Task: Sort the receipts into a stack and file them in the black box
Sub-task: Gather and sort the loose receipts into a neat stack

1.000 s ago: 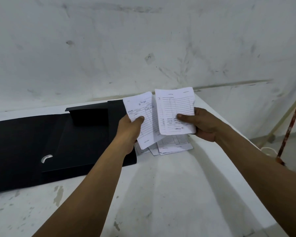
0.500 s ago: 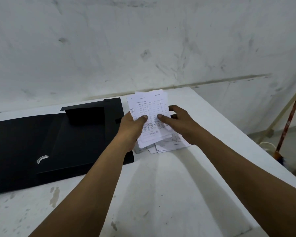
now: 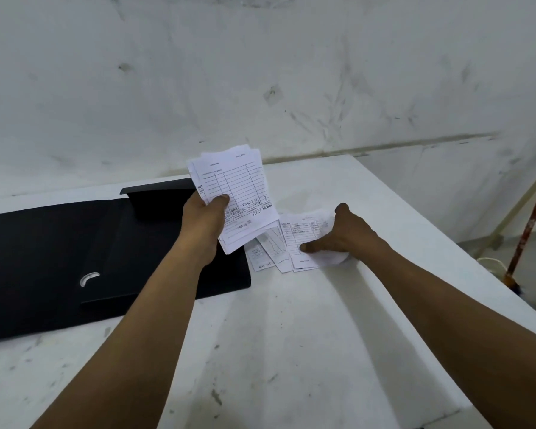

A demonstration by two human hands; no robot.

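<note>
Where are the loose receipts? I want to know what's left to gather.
In the head view the loose receipts lie on the table just right of the black box, under the right hand.

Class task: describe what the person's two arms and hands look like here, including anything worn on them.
Both forearms are bare: no sleeves, gloves, watch, rings or bands are visible. The left hand and right hand show no markings. Upper arms are out of view.

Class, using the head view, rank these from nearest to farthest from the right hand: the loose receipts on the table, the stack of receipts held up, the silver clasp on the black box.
1. Loose receipts: under the right hand.
2. Held stack: to its left, in the left hand.
3. Silver clasp: far left, on the black box.
</note>
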